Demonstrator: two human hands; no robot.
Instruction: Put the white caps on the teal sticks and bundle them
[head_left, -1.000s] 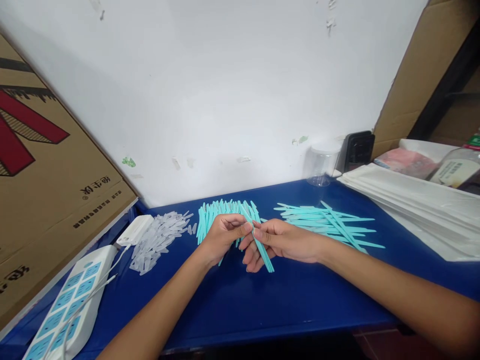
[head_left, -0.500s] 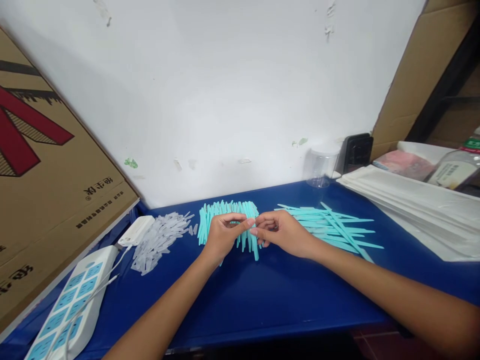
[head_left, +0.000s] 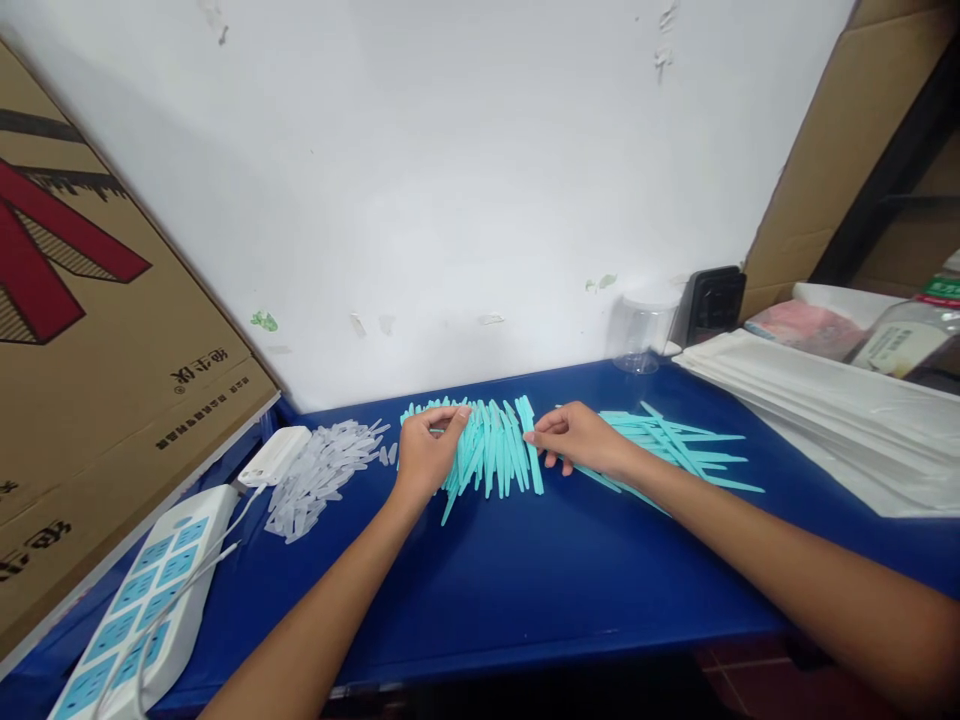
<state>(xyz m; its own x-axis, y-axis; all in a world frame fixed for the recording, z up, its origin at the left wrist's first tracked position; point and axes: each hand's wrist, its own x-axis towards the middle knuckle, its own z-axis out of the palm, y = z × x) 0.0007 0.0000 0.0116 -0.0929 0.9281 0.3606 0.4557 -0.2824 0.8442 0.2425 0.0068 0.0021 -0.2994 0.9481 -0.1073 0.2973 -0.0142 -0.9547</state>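
Observation:
My left hand (head_left: 431, 448) hovers over the left part of a row of turquoise eyebrow razors (head_left: 491, 455), thumb and forefinger pinched together. Whatever may be between those fingertips is too small to make out. At the row's right end, my right hand (head_left: 576, 438) has thumb and forefinger closed on the edge of one turquoise eyebrow razor (head_left: 533, 455), which lies beside the others. A looser, crossed pile of turquoise razors (head_left: 682, 450) spreads behind and right of my right hand, partly covered by it. Left of my left hand is a heap of small translucent caps (head_left: 322, 480).
A white power strip (head_left: 161, 590) with cables and a white adapter (head_left: 276, 456) sit at the left, by a cardboard box (head_left: 112, 330). A clear jar (head_left: 643, 335) stands against the wall. White plastic bags (head_left: 832, 420) lie at the right.
My hands were together around one razor; they have moved apart. My left hand went slightly left, my right hand slightly right, and the razor now lies at the row's right end.

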